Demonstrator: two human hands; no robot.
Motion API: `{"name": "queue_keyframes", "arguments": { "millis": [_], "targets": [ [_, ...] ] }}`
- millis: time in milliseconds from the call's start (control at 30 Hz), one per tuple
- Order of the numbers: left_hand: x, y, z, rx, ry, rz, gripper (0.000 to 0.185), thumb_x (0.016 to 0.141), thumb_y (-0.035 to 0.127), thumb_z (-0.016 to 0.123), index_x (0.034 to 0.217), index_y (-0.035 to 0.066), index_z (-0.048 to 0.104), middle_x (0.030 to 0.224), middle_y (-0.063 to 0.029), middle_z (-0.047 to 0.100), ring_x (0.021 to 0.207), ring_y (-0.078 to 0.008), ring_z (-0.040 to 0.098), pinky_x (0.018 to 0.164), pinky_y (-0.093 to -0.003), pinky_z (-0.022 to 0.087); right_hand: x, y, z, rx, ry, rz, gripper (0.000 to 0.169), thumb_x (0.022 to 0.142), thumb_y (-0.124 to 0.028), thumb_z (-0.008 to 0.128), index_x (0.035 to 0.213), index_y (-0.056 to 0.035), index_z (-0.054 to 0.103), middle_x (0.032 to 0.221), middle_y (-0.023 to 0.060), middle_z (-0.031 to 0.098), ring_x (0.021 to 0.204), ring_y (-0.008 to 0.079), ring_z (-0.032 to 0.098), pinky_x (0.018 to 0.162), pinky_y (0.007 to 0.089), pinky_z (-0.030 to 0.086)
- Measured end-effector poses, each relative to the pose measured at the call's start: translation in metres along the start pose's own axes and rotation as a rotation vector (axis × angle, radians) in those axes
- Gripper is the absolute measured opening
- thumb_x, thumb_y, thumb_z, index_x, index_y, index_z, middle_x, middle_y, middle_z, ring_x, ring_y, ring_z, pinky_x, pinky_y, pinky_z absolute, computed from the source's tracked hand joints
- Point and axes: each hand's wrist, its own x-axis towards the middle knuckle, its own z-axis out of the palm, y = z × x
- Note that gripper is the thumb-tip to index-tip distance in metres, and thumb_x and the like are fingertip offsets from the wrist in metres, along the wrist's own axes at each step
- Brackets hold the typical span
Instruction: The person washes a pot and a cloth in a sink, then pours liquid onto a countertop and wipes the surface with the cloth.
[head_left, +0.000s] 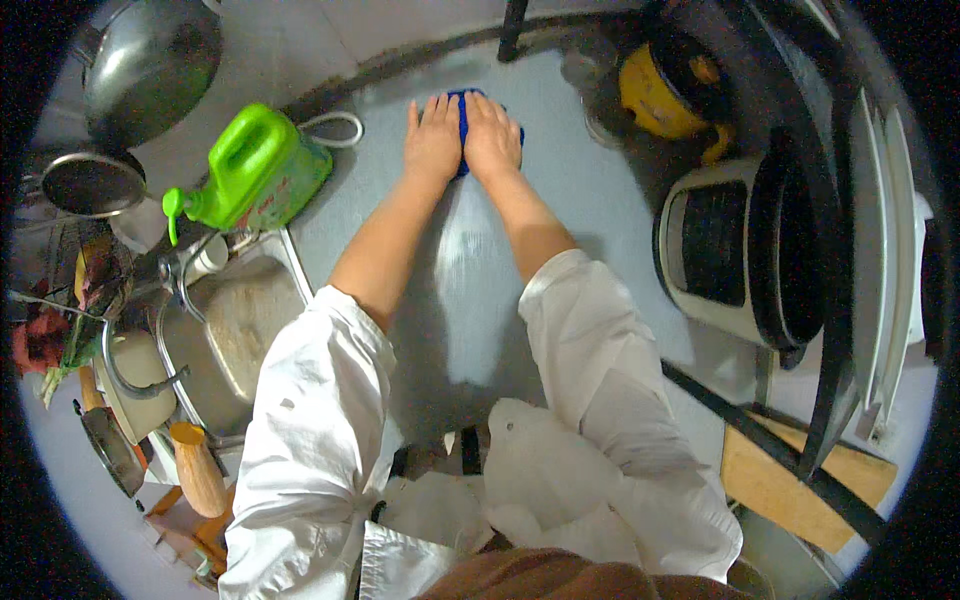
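Both arms reach forward over a grey metal worktop (405, 195). A dark blue cloth (463, 124) lies flat near the far edge. My left hand (436, 142) rests palm down on the cloth's left side, its fingers pointing away and the thumb side partly over the cloth. Close beside it, my right hand (491, 139) presses flat on the right part of the cloth. Most of the cloth is hidden under the hands. Left of them a green plastic jug with a spout (262, 172) lies on its side or appears tilted by the view.
To the left are a metal sink (251, 322) with a faucet, a strainer (94, 184) and a large metal wok (154, 67). On the right stand a white oven-like appliance (709, 247) and a yellow pot (656, 94). A black frame post (512, 30) rises at the far edge.
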Motion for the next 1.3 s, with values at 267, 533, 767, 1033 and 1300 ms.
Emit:
{"name": "queue_keyframes", "arguments": {
  "millis": [267,533,767,1033,1300],
  "targets": [
    [-0.209,0.049,-0.085,-0.294,-0.494,0.415,0.089,0.063,0.021,0.074,0.136,0.001,0.029,0.145,-0.0172,0.025,0.135,-0.0261,0.026,0.109,-0.0487,0.018,-0.252,-0.029,-0.111,0.097,-0.316,-0.04,0.051,0.08,-0.021,0.059,0.129,-0.0119,0.045,0.135,0.0095,0.043,0.123,0.0275,0.042,0.096,0.0472,0.035],
    [-0.208,0.05,-0.094,-0.653,-0.208,0.276,0.045,0.069,0.002,0.06,0.114,0.001,0.055,0.126,-0.0133,0.051,0.121,-0.0267,0.044,0.107,-0.0535,0.018,-0.232,-0.009,-0.125,0.312,-0.2,0.345,0.025,0.086,-0.022,0.056,0.102,-0.0047,0.063,0.102,0.0174,0.063,0.093,0.0322,0.06,0.082,0.0378,0.046],
    [-0.161,0.01,-0.146,-1.001,-0.13,0.105,0.042,0.064,0.017,0.077,0.101,0.005,0.06,0.087,-0.0139,0.062,0.082,-0.0305,0.061,0.073,-0.0364,0.048,-0.184,-0.022,-0.175,1.076,0.179,0.632,0.024,0.086,-0.024,0.061,0.092,-0.0012,0.063,0.078,-0.0002,0.062,0.07,0.008,0.052,0.065,0.0255,0.045],
    [-0.162,-0.031,-0.15,-1.229,-0.428,-0.027,0.034,0.067,0.024,0.075,0.089,0.002,0.062,0.081,-0.011,0.063,0.075,-0.0222,0.061,0.068,-0.0313,0.047,-0.172,-0.04,-0.222,1.236,-0.091,0.71,0.025,0.084,-0.025,0.065,0.095,-0.0037,0.061,0.08,0.0017,0.06,0.072,0.0094,0.054,0.065,0.0244,0.045],
    [-0.181,-0.03,-0.177,-0.878,0.042,0.425,0.037,0.062,0.015,0.075,0.092,0.006,0.056,0.11,-0.0121,0.059,0.106,-0.0313,0.053,0.091,-0.0408,0.041,-0.178,-0.054,-0.266,0.64,-0.284,0.143,0.028,0.072,-0.02,0.074,0.093,-0.0059,0.061,0.095,0.006,0.062,0.093,0.019,0.057,0.084,0.0312,0.044]
  ]
}}
